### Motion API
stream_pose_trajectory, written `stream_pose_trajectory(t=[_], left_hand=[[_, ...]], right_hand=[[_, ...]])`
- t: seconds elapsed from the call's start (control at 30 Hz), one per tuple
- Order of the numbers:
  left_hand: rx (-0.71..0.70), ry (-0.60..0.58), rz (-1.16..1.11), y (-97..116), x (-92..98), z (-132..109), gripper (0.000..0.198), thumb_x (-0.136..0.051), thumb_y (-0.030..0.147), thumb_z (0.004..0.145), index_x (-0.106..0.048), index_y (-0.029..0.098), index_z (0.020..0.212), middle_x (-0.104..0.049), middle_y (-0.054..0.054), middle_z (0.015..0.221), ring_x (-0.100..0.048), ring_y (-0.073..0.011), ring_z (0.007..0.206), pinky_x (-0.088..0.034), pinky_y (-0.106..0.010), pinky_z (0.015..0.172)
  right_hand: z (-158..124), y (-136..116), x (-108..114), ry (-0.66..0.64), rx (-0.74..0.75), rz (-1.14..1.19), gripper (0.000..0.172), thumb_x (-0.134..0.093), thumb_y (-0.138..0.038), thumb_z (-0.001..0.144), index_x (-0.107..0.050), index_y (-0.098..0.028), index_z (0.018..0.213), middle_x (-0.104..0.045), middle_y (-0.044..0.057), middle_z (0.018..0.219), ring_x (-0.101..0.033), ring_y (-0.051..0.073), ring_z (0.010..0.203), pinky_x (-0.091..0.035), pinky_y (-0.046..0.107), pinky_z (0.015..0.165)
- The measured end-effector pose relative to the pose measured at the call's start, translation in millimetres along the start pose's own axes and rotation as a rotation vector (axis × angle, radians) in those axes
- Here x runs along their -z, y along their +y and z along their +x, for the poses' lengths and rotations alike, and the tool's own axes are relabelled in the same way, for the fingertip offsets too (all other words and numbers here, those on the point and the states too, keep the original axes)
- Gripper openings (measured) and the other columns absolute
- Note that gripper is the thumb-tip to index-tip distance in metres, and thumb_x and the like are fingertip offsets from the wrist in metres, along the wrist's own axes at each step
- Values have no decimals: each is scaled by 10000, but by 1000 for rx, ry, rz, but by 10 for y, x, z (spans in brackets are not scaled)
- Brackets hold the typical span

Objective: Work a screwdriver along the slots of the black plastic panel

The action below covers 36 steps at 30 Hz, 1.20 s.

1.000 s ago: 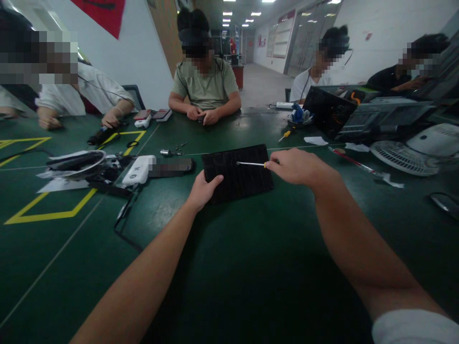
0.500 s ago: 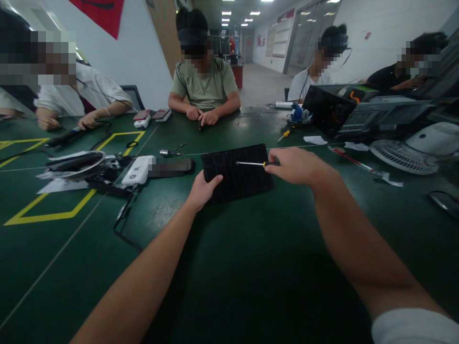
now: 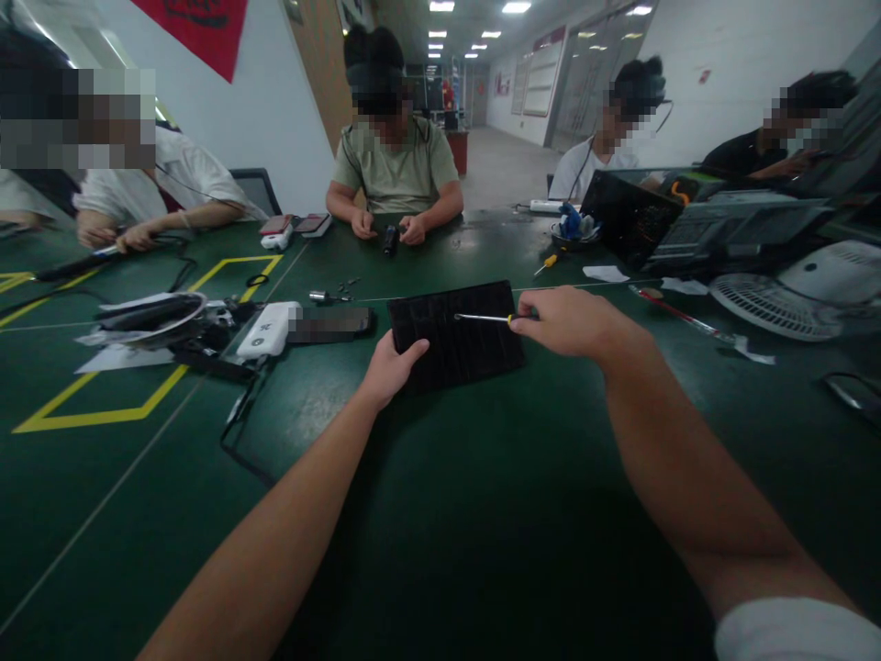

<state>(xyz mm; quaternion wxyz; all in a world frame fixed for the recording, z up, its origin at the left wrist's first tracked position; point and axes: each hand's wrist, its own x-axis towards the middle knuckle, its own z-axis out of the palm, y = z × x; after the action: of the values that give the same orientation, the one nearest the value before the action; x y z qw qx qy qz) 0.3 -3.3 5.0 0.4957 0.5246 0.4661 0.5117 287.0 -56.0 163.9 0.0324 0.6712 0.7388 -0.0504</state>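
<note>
1. Across the desk [image 3: 482, 514], the person in the green shirt [image 3: 392, 170] has parted both hands since the earlier frame, and a small dark object [image 3: 390, 240] now shows between them. The person in white on the left [image 3: 185, 179] has slid a hand further left along a long dark tool [image 3: 69, 266].
2. Your own hands have hardly shifted, and the black panel [image 3: 468, 353] lies where it lay before.
3. You work on a dark green desk marked with yellow tape lines [image 3: 103, 415], in a long room with white walls and ceiling lights running down a corridor behind.
4. Your left grip [image 3: 389, 367] is closed on the panel's near left corner, with the thumb on top.
5. Your right grip [image 3: 571, 321] is closed on the handle of a thin screwdriver [image 3: 482, 318]. Its shaft lies across the panel and its tip touches the upper middle of the surface.
6. The panel rests flat on the desk straight ahead of you, between your two hands.
7. Just left of the panel lie a white box [image 3: 267, 329] and a heap of dark parts on a white plate [image 3: 148, 317].
8. A white fan [image 3: 771, 308] lies face up on your right, with black equipment [image 3: 722, 229] behind it.
9. A red banner [image 3: 199, 28] hangs at the upper left, and its writing is too blurred to read. You can read no label on the white box either.
</note>
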Motion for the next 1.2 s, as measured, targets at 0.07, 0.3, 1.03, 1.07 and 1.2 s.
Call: stream_pose_trajectory(t=[0.07, 0.3, 1.03, 1.07, 1.2], left_hand=[[6, -3, -10, -1, 3, 4, 533, -958, 400, 754, -762, 195, 1206, -850, -119, 1253, -773, -384, 1283, -562, -640, 1220], [18, 8, -7, -2, 15, 6, 537, -965, 398, 756, -756, 190, 1205, -844, -124, 1239, -771, -385, 1279, -557, -647, 1221], [-16, 5, 12, -15, 9, 9, 495, -943, 385, 776, -762, 191, 1194, -837, -123, 1231, -769, -374, 1271, -567, -625, 1205], [-12, 2, 11, -17, 12, 10, 501, -945, 387, 775, -761, 192, 1199, -838, -122, 1234, -770, -375, 1272, -566, -625, 1207], [-10, 1, 18, -40, 28, 23, 535, -947, 406, 776, -759, 193, 1230, -839, -124, 1256, -770, -382, 1281, -563, -631, 1215]], right_hand=[[-4, -7, 9, -2, -3, -2, 347, -534, -483, 1090, -750, -245, 1218, -800, 144, 1140, -729, 348, 1059, -438, 427, 775], [-24, -27, 26, -8, 1, 0, 352, -518, -483, 1100, -753, -245, 1210, -797, 142, 1163, -725, 345, 1076, -447, 432, 790], [-22, -35, 14, -56, -20, -6, 501, -376, -538, 1137, -749, -222, 1249, -791, 205, 1326, -728, 423, 1241, -537, 498, 913], [-13, -29, 5, -58, -23, -7, 491, -398, -552, 1131, -737, -228, 1274, -793, 202, 1319, -734, 417, 1224, -537, 492, 907], [0, -15, -19, -35, -24, -13, 413, -557, -527, 1072, -691, -252, 1350, -792, 188, 1327, -744, 404, 1191, -531, 474, 890]])
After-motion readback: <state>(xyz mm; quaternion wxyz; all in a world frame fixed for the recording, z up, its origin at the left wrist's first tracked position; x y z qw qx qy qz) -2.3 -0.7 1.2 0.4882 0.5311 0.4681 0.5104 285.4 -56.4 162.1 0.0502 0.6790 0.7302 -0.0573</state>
